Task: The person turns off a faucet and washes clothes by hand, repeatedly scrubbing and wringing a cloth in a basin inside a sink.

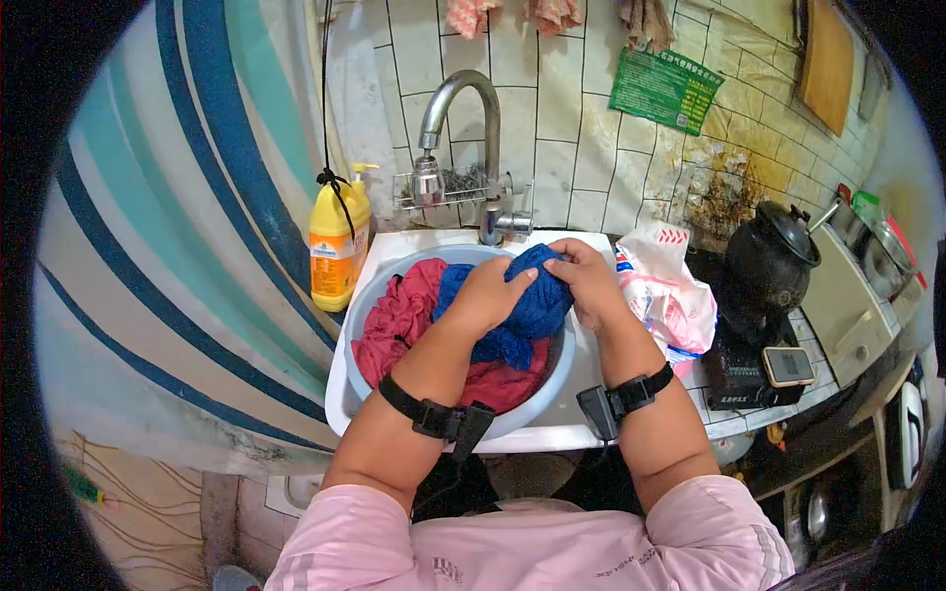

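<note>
My left hand (pixel 487 297) is closed on the left side of a bunched dark-blue cloth (pixel 540 297), thumb pressed on top. My right hand (pixel 588 279) grips the same cloth from the right, fingers curled over its upper edge. Part of the blue cloth hangs down onto a pinkish-red garment (pixel 394 320), which lies crumpled in a pale-blue basin (pixel 564 379). The basin sits in a white sink (pixel 591 426). Fingertips of both hands are partly hidden in the folds.
Behind the basin rises a curved metal faucet (pixel 491 148). A yellow pump bottle (pixel 335 246) stands at the left. To the right are a white plastic bag (pixel 665 286), a black pot (pixel 774 258) on a stove, and a phone (pixel 788 365). A striped curtain (pixel 197 246) borders the left side.
</note>
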Demonstrator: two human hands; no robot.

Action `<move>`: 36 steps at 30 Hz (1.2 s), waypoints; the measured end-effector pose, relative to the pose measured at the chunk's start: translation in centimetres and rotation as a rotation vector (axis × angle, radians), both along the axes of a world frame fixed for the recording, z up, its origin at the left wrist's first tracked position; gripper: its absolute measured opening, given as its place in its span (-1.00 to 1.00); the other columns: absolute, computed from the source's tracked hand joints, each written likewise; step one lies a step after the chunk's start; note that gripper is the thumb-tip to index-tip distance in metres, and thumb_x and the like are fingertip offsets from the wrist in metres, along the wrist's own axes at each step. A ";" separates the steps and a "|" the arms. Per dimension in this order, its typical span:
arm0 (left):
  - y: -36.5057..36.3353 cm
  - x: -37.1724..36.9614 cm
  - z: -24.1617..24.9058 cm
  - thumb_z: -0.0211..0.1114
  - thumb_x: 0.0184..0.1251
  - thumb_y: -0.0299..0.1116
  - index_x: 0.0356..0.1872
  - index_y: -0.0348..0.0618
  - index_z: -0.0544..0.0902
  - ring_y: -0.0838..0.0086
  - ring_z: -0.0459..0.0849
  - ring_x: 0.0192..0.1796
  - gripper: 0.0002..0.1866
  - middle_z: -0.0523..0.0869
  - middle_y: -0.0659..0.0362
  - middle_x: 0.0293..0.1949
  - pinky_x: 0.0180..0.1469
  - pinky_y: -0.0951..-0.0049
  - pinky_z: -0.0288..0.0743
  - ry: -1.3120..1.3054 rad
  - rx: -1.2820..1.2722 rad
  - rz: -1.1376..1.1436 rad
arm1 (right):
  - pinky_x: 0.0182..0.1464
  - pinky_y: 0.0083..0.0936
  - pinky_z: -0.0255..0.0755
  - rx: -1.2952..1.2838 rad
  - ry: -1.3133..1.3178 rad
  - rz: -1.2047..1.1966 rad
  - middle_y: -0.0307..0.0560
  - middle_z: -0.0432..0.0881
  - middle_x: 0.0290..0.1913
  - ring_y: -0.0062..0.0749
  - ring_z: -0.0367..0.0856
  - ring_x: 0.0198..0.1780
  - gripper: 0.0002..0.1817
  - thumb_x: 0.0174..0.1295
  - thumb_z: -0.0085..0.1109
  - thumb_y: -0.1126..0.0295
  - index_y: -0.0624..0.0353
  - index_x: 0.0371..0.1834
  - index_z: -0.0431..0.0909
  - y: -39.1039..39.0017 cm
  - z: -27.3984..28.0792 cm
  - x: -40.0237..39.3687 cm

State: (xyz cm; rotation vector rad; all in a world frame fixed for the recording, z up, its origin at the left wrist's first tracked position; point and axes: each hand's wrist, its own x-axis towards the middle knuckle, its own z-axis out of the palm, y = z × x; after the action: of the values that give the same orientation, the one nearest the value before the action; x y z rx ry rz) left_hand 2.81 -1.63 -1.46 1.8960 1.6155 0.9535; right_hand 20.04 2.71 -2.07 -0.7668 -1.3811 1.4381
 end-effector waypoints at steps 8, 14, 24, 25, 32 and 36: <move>1.2 0.0 -0.9 0.17 0.38 -0.23 -0.13 -0.34 0.55 0.38 0.64 -0.20 -0.69 0.67 0.02 -0.25 -0.13 0.29 0.52 -0.877 0.137 0.071 | -0.03 -0.52 0.40 0.118 -0.161 0.026 -0.12 0.59 -0.14 -0.48 0.51 -0.11 -0.61 0.23 0.25 0.25 0.20 0.05 0.48 -2.0 0.4 -1.5; 0.8 0.1 -0.2 0.06 0.44 -0.15 -0.17 -0.25 0.54 0.45 0.62 -0.26 -0.68 0.63 0.16 -0.29 -0.19 0.38 0.53 -1.465 -0.343 -0.080 | -0.04 -0.42 0.42 0.361 -0.192 -0.187 0.04 0.58 -0.17 -0.29 0.54 -0.13 -0.70 0.30 0.15 0.32 0.24 0.01 0.44 -1.9 -0.9 -3.3; 3.3 0.3 -5.0 -0.13 0.52 -0.04 0.03 -0.25 0.49 0.29 0.55 0.00 -0.54 0.59 0.04 -0.07 -0.01 0.22 0.43 -0.782 -0.089 0.122 | -0.14 -0.02 0.38 0.748 -0.582 -0.352 0.30 0.52 -0.25 0.27 0.50 -0.15 -0.77 0.35 0.00 0.26 0.24 -0.20 0.39 -4.3 0.1 -4.8; 1.9 1.1 -3.3 -0.14 0.52 -0.06 0.05 -0.27 0.49 0.28 0.55 0.00 -0.54 0.59 0.02 -0.06 0.01 0.24 0.41 -0.907 -0.215 0.151 | -0.16 0.01 0.37 0.683 -0.612 -0.344 0.33 0.54 -0.27 0.31 0.50 -0.15 -0.76 0.37 -0.04 0.25 0.24 -0.22 0.38 -4.1 0.2 -4.8; 1.3 1.8 -3.0 -0.03 0.48 -0.04 0.07 -0.31 0.51 0.25 0.58 -0.03 -0.51 0.62 -0.05 -0.04 0.02 0.31 0.43 -0.783 -0.203 -0.029 | -0.20 -0.16 0.39 0.539 -0.627 -0.305 0.36 0.53 -0.37 0.27 0.52 -0.26 -0.76 0.42 -0.10 0.29 0.27 -0.21 0.41 0.9 -3.3 -3.3; 1.2 1.6 -2.3 0.12 0.42 -0.06 -0.01 -0.30 0.54 0.38 0.62 -0.18 -0.56 0.65 0.02 -0.17 -0.12 0.36 0.49 -0.627 -0.117 0.130 | -0.16 0.00 0.41 0.474 -0.607 -0.301 0.39 0.57 -0.31 0.37 0.53 -0.18 -0.75 0.39 -0.07 0.26 0.27 -0.20 0.40 0.9 -3.1 -3.2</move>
State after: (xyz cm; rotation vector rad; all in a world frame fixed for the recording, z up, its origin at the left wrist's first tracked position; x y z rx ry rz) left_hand 4.45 -0.46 -3.77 1.2439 1.3759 1.3107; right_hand 16.81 3.58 -5.21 -1.0810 -1.8707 0.6137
